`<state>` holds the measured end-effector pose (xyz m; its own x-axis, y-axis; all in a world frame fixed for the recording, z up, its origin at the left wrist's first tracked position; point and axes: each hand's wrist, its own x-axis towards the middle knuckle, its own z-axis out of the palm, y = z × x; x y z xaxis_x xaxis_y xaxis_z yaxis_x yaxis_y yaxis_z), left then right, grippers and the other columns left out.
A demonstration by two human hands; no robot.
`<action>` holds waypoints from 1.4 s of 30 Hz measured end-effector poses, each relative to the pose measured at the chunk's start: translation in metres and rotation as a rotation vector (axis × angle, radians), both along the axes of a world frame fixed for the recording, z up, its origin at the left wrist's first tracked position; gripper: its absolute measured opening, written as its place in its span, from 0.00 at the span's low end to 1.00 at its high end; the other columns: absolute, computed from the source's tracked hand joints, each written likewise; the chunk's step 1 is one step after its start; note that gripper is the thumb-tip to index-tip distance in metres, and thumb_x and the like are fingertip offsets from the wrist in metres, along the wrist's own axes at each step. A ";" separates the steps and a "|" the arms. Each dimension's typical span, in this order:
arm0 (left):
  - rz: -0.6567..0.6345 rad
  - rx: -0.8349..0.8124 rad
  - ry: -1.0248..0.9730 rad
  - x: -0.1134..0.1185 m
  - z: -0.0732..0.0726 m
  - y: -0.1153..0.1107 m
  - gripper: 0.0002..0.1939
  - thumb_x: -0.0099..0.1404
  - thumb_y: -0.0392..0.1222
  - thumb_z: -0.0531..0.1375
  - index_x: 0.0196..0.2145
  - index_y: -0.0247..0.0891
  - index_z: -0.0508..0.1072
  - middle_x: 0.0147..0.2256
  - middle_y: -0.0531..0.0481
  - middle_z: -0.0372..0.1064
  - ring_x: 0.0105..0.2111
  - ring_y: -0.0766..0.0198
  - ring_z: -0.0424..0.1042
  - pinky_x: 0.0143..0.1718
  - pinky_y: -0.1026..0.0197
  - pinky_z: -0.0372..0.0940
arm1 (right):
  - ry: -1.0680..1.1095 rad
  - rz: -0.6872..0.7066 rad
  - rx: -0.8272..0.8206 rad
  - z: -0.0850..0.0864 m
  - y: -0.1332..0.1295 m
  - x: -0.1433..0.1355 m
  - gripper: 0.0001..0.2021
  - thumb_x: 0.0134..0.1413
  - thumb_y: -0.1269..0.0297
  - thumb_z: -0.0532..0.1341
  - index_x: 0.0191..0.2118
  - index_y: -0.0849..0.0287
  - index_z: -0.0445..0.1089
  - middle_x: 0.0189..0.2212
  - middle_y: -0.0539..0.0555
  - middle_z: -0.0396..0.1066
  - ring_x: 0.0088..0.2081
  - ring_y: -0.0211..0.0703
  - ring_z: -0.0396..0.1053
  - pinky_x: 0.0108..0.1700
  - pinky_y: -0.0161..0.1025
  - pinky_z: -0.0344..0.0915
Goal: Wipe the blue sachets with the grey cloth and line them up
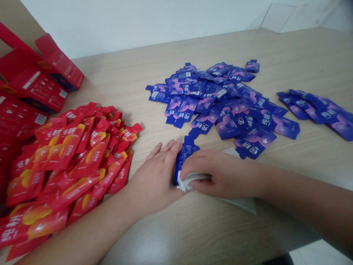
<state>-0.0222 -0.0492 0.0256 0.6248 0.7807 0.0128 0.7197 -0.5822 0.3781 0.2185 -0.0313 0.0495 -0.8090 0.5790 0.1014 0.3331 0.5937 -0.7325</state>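
A blue packet lies flat on the wooden table between my hands, its printed text side up. My left hand rests palm down along the packet's left edge, fingers stretched out. Pinched in my right hand is a crumpled white tissue, which touches the packet's lower end. Part of the packet is hidden under my right hand. Beneath my right wrist lies a flat white sheet.
A heap of red packets covers the left side, with red boxes behind it. Blue packets are heaped beyond my hands, and several more blue packets lie at the right. A wall borders the table at the back.
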 end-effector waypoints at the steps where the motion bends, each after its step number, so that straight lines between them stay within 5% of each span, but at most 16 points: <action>1: 0.000 -0.002 0.003 0.000 0.000 0.000 0.59 0.64 0.62 0.70 0.77 0.37 0.42 0.73 0.28 0.58 0.73 0.36 0.60 0.75 0.29 0.49 | -0.009 0.017 0.005 -0.002 0.001 -0.001 0.11 0.61 0.75 0.65 0.46 0.54 0.78 0.45 0.51 0.82 0.48 0.45 0.77 0.55 0.43 0.70; 8: 0.003 -0.005 0.016 0.002 0.002 0.001 0.62 0.64 0.66 0.70 0.77 0.35 0.42 0.73 0.27 0.56 0.74 0.35 0.55 0.75 0.29 0.49 | -0.034 -0.007 0.219 -0.016 0.010 -0.005 0.11 0.61 0.75 0.66 0.47 0.56 0.78 0.49 0.54 0.81 0.54 0.49 0.74 0.63 0.49 0.66; 21: 0.013 0.014 0.050 0.003 0.002 0.000 0.63 0.62 0.66 0.71 0.77 0.31 0.42 0.74 0.27 0.55 0.74 0.36 0.56 0.76 0.31 0.48 | -0.244 -0.139 0.611 -0.025 0.023 0.001 0.11 0.71 0.71 0.59 0.53 0.63 0.76 0.49 0.64 0.77 0.51 0.58 0.72 0.56 0.57 0.69; 25: 0.013 0.012 0.024 0.002 0.002 0.000 0.62 0.62 0.66 0.71 0.77 0.32 0.43 0.74 0.27 0.56 0.74 0.35 0.57 0.75 0.29 0.48 | -0.060 -0.224 0.469 -0.016 0.015 0.003 0.12 0.69 0.72 0.60 0.53 0.62 0.75 0.51 0.63 0.77 0.56 0.54 0.72 0.60 0.52 0.69; 31: -0.002 0.005 0.022 0.001 0.000 0.000 0.57 0.65 0.65 0.69 0.76 0.34 0.46 0.73 0.27 0.56 0.74 0.36 0.58 0.75 0.30 0.49 | 0.019 0.018 0.048 -0.003 -0.001 0.001 0.15 0.58 0.77 0.66 0.49 0.57 0.78 0.50 0.54 0.80 0.54 0.46 0.76 0.60 0.43 0.69; 42: 0.009 0.013 0.038 0.001 -0.001 0.000 0.62 0.63 0.67 0.70 0.77 0.32 0.43 0.74 0.27 0.54 0.74 0.34 0.55 0.75 0.30 0.49 | -0.131 -0.138 0.316 -0.018 0.023 0.002 0.14 0.64 0.75 0.63 0.52 0.59 0.78 0.51 0.59 0.78 0.54 0.52 0.74 0.62 0.51 0.67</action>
